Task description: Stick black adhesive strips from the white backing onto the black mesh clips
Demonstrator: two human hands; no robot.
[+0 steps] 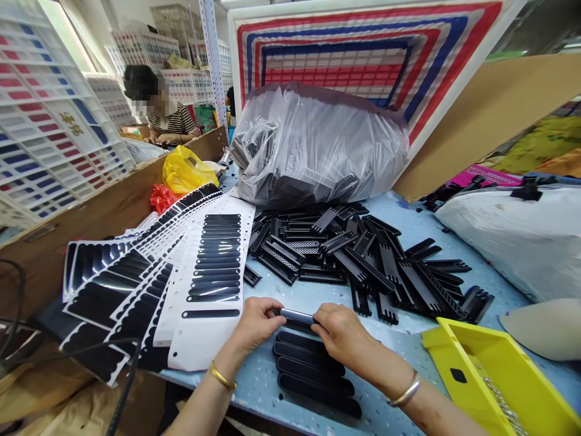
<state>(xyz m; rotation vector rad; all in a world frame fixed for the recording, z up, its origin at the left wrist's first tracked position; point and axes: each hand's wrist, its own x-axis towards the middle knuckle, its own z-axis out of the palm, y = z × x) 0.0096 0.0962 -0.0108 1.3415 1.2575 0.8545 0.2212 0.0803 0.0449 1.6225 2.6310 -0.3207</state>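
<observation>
Your left hand (259, 322) and right hand (339, 330) pinch opposite ends of a slim dark strip (297, 316), its long axis running left to right, neither hand nearer. Black strips (315, 376) lie just nearer; a sticker sheet (204, 345) flanks left, jumbled black pieces (363, 266) far, a yellow bin (472, 393) right.

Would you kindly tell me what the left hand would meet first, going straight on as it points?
Past the strip it holds, the left hand would likely meet the right hand at the strip's other end, though depth is unclear.
</observation>
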